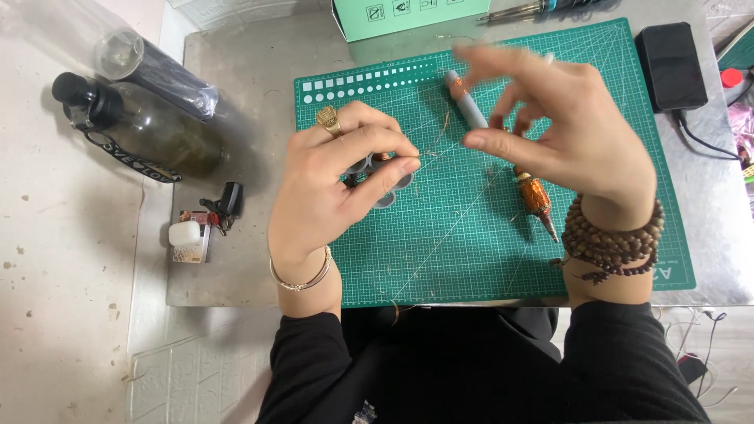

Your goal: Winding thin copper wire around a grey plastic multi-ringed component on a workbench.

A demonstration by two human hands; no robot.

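- I am seeing the left hand [334, 184] pinching a small grey part [385, 182] with rounded lobes and a copper-coloured middle; fingers and thumb are closing on it just above the mat.
- A thin copper wire [437, 145] is running from that part toward the right hand.
- The right hand [569, 126] is hovering blurred over the mat, fingers spread and curled; I cannot tell whether it is gripping the wire.
- Under it, a grey pen-like tool [468, 106] is lying on the mat, and beside it a copper-wound piece [536, 198] is resting near the beaded wrist.
- The green mat [620, 228] is sitting on a metal table [236, 94].
- Further out, I am seeing a dark bottle [141, 126], a lighter [224, 204], a teal box [408, 16] and a black adapter [671, 63].
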